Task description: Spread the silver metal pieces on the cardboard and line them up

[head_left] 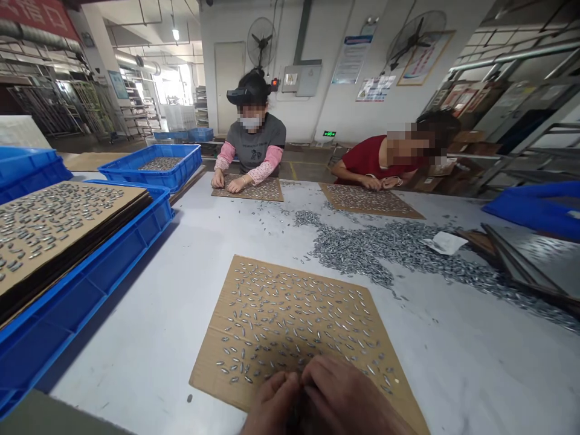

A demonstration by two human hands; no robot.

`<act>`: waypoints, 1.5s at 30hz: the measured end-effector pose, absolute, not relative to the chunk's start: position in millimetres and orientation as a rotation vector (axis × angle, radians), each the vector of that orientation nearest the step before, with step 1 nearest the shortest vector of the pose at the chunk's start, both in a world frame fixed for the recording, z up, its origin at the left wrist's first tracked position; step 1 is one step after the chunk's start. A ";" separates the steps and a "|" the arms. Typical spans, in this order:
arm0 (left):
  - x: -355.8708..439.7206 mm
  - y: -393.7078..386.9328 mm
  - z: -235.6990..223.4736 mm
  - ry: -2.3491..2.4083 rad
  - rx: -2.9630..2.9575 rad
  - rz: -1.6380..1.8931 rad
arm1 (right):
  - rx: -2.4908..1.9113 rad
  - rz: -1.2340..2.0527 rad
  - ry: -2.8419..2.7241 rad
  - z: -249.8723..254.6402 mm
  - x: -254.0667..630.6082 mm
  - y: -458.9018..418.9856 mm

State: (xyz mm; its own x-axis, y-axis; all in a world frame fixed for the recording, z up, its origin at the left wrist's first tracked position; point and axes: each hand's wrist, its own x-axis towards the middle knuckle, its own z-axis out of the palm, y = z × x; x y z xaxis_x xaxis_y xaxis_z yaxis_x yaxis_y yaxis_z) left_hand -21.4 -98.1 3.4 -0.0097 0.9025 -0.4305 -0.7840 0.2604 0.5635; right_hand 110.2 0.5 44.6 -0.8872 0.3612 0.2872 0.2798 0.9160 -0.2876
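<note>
A brown cardboard sheet (212, 356) lies on the white table before me, covered with small, slim silver metal pieces (294, 304) spaced out in loose rows. Over its near edge, my left hand (274, 402) is closed, thumb and fingers pinched together. Right beside it, my right hand (339, 389) is also closed, its fingers curled down and its fingertips close to the left hand's. Whatever the fingers hold is hidden or too small to make out. Both hands shade the near part of the sheet.
A large heap of metal pieces (357, 248) spreads across the table's right side. Blue crates (122, 254) stand at left, one holding stacked cardboard sheets (58, 232). Two people, one in a grey shirt (258, 142), one in red (367, 158), work opposite. Dark trays (534, 260) lie at right.
</note>
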 end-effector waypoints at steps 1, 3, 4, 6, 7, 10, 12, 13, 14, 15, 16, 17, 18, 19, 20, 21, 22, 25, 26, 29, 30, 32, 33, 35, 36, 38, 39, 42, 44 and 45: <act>-24.5 -99.6 3.6 0.865 0.177 1.356 | -0.486 0.368 -2.742 44.0 110.7 1.5; -28.8 -101.9 6.5 0.885 0.176 1.364 | -0.556 0.542 -2.758 47.2 111.8 1.4; -30.1 -102.5 8.4 0.895 0.182 1.362 | -0.633 0.662 -2.750 50.5 112.0 0.8; -31.2 -102.9 11.2 0.906 0.194 1.376 | -0.826 0.903 -2.710 58.2 111.0 0.0; -31.3 -102.7 11.4 0.909 0.202 1.389 | -0.913 0.992 -2.679 61.7 109.8 0.0; -30.3 -101.3 6.5 0.901 0.191 1.440 | -1.058 1.114 -2.594 69.3 102.5 0.9; -29.7 -100.1 1.4 0.872 0.149 1.466 | -1.068 1.140 -2.577 73.1 96.0 1.2; -29.6 -99.5 -0.7 0.860 0.129 1.478 | -1.060 1.153 -2.577 75.4 92.7 1.6; -29.6 -99.0 -2.3 0.851 0.120 1.487 | -1.049 1.168 -2.577 77.8 89.6 2.8; -29.7 -98.7 -3.4 0.847 0.109 1.491 | -1.034 1.186 -2.577 80.2 86.7 5.5; -29.8 -98.5 -4.1 0.848 0.093 1.487 | -1.021 1.198 -2.573 82.3 83.8 10.3; -29.9 -98.5 -4.5 0.852 0.074 1.475 | -1.010 1.191 -2.563 83.6 80.9 17.8; -30.0 -98.8 -4.8 0.856 0.055 1.457 | -1.004 1.160 -2.553 83.7 77.6 28.2; -29.9 -99.2 -5.2 0.856 0.040 1.437 | -1.011 1.107 -2.542 82.4 73.6 41.2; -29.9 -100.0 -5.5 0.854 0.035 1.420 | -1.021 1.031 -2.543 79.5 68.9 56.0; -30.0 -100.9 -5.7 0.846 0.046 1.408 | -1.058 0.949 -2.548 75.2 63.3 71.6; -30.2 -102.0 -5.9 0.832 0.071 1.398 | -1.104 0.878 -2.571 69.6 57.0 86.9; -33.0 -106.0 -4.8 0.791 0.150 1.366 | -1.226 0.781 -2.624 51.1 36.7 122.3; -34.7 -107.2 -4.0 0.786 0.170 1.354 | -1.251 0.778 -2.642 45.8 30.6 129.3; -41.1 -109.9 -1.4 0.796 0.189 1.323 | -1.301 0.788 -2.693 35.8 17.2 139.1; -43.4 -110.3 -0.6 0.803 0.185 1.315 | -1.315 0.788 -2.709 34.2 14.4 140.2; -47.4 -110.3 0.8 0.812 0.178 1.308 | -1.344 0.790 -2.733 32.1 10.3 141.6; -49.1 -110.0 1.4 0.815 0.178 1.308 | -1.356 0.790 -2.739 31.1 8.7 142.2; -51.4 -108.9 2.6 0.820 0.188 1.312 | -1.376 0.785 -2.734 28.4 6.1 143.5; -52.0 -108.3 3.0 0.821 0.197 1.314 | -1.382 0.781 -2.727 26.7 5.3 144.2; -52.4 -107.2 3.7 0.821 0.211 1.320 | -1.390 0.770 -2.710 23.7 5.3 145.5; -52.4 -106.8 3.8 0.821 0.215 1.325 | -1.396 0.764 -2.688 23.0 6.5 146.4; -52.5 -106.1 3.3 0.821 0.209 1.346 | -1.407 0.789 -2.574 25.8 16.2 149.4; -52.8 -105.8 2.5 0.822 0.196 1.355 | -1.400 0.786 -2.515 30.9 26.2 150.3; -52.9 -105.5 1.9 0.821 0.190 1.357 | -1.389 0.764 -2.523 33.4 31.2 149.9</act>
State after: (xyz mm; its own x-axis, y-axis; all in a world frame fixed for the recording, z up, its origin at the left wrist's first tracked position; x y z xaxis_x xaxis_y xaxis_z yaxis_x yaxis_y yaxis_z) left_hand -52.9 -105.5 1.9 -0.0120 0.9118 -0.4105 -0.7863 0.2450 0.5672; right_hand 31.2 149.9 33.4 -0.5551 0.8256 -0.1012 0.7431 0.4375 -0.5064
